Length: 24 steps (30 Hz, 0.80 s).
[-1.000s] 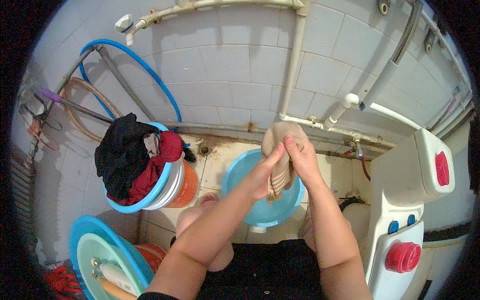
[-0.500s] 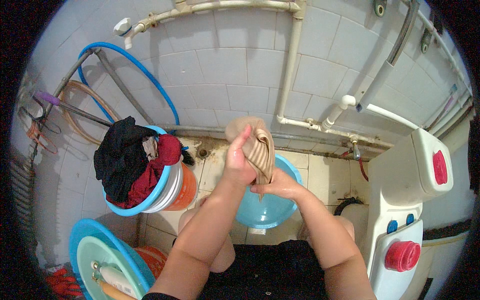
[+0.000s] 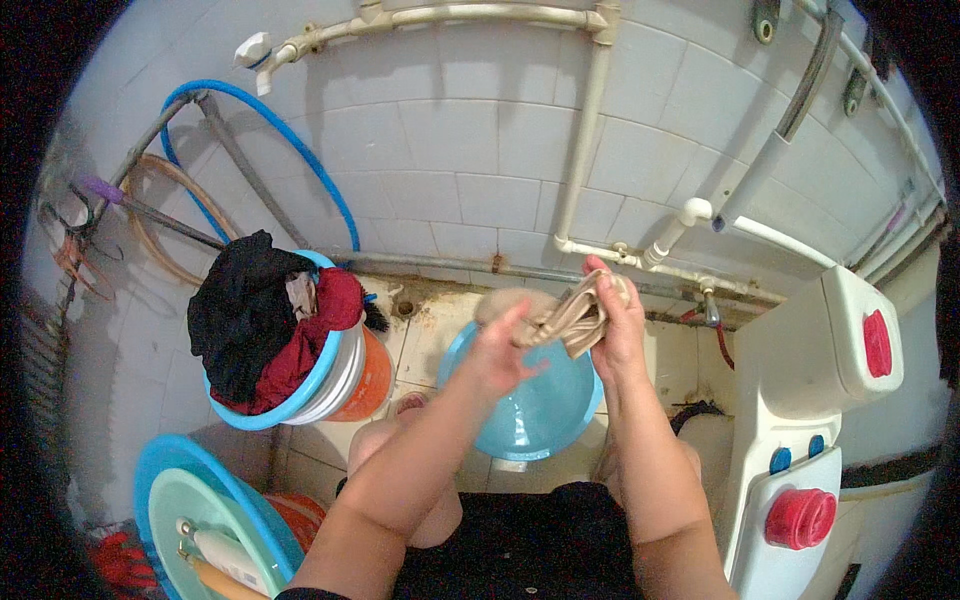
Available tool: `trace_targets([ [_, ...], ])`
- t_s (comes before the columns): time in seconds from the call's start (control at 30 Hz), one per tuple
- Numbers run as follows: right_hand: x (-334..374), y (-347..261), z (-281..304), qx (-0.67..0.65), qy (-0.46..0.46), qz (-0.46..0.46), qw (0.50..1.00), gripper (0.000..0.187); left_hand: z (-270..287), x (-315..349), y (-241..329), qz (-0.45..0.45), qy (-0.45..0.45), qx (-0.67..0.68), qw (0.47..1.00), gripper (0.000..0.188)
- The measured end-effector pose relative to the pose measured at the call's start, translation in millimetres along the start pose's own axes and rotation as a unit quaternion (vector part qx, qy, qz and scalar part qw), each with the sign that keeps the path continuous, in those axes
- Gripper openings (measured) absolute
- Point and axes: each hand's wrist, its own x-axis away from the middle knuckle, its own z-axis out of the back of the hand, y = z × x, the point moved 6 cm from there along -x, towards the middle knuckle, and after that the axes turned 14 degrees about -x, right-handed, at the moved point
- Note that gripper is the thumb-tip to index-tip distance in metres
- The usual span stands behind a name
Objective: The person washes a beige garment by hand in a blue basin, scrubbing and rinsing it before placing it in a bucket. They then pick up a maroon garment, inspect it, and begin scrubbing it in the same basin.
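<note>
My right hand (image 3: pixel 622 328) grips a bunched beige cloth (image 3: pixel 578 318) with brown stripes, raised over a blue basin (image 3: pixel 530 420). Its folds stick out to the left of that hand. Just beside the cloth is my left hand (image 3: pixel 498 352), slightly blurred, its fingers spread apart. A paler, plain part (image 3: pixel 512 302) of the cloth shows beyond the left fingertips; whether they touch it is unclear. Below both hands the basin rests on the tiled floor between my knees.
To the left, black and dark red clothes (image 3: pixel 245 315) heap over a blue-rimmed bucket (image 3: pixel 290 412). Nearer stand nested basins (image 3: pixel 160 480) holding a bottle. A white tank-like fixture with red lids (image 3: pixel 802 518) is on the right. Pipes (image 3: pixel 590 130) and a tap (image 3: pixel 262 65) line the wall.
The cloth has moved right and is now bunched up in my right hand, which rose. My left hand has come off its hold and spread its fingers.
</note>
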Motion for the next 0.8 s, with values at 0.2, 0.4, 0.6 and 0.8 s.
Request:
trace_targets([
  [0.2,29,1,-44,0.069,-0.081,0.122,0.987,0.024,-38,3,-1,-0.072,-0.224,0.111,0.965,0.041],
  [0.4,100,23,-116,0.467,-0.405,0.386,0.684,0.018,-42,3,24,0.007,-0.394,0.12,0.911,0.045],
  [0.6,68,33,-73,0.559,-0.294,0.347,0.693,0.015,-24,-31,-17,-0.048,-0.248,0.223,0.942,0.041],
  [0.8,29,18,-46,0.482,-0.139,0.316,0.805,0.024,-25,-26,-23,-0.241,-0.341,0.259,0.871,0.025],
])
